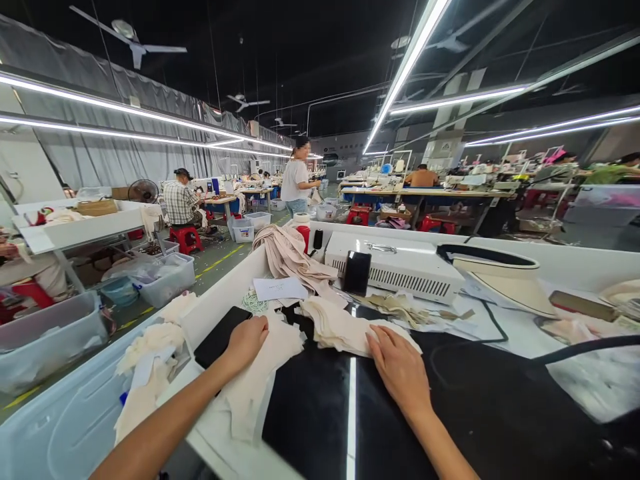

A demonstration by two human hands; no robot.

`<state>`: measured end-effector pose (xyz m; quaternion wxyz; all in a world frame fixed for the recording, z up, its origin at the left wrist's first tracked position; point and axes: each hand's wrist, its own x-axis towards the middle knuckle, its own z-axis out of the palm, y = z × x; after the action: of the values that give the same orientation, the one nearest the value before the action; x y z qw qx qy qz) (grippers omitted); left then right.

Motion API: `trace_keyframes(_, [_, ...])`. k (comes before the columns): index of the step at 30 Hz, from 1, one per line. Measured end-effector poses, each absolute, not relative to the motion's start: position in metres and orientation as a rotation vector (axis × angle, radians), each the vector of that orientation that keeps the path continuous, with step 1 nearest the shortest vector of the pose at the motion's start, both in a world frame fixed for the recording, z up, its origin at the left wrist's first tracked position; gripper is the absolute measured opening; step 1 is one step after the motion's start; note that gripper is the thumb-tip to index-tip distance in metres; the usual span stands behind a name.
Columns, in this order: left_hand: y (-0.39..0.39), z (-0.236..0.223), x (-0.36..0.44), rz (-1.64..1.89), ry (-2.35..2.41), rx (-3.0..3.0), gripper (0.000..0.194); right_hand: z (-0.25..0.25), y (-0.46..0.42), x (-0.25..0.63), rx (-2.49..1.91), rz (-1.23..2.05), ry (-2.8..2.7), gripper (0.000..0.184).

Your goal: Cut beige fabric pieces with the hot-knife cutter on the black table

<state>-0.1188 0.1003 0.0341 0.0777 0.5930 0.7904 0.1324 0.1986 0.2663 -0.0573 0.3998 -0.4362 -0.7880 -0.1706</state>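
Observation:
My left hand is closed, its fingers pinched on the upper edge of a cream fabric piece at the left of the black work surface. More pale pieces lie under and around it. My right hand rests on a stack of cut cream fabric pieces, fingers stretched out over its right part and the thumb side partly hidden. The stack's layered left end fans out. Left of my left hand lies a flat black object, partly covered by my wrist.
Behind the stacks stand a white vented metal box, a black phone, draped pink-beige strips and a cream visor. A pale blue bin with fabric scraps sits at left. A person in white stands beyond the table.

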Motion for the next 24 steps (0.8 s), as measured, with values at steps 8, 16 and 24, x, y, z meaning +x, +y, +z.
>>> trace_keyframes(8, [0.105,0.033,-0.118,0.602,2.317,1.724,0.023,-0.051,0.262,0.199,-1.115,-0.350,-2.014,0.052])
trace_keyframes(16, [0.110,0.040,-0.127,0.997,2.135,1.534,0.027,-0.049,0.260,0.198,-1.126,-0.217,-2.003,0.052])
trace_keyframes(24, [0.108,0.049,-0.126,1.389,1.696,1.157,0.038,-0.032,0.256,0.198,-1.042,0.056,-1.943,0.057])
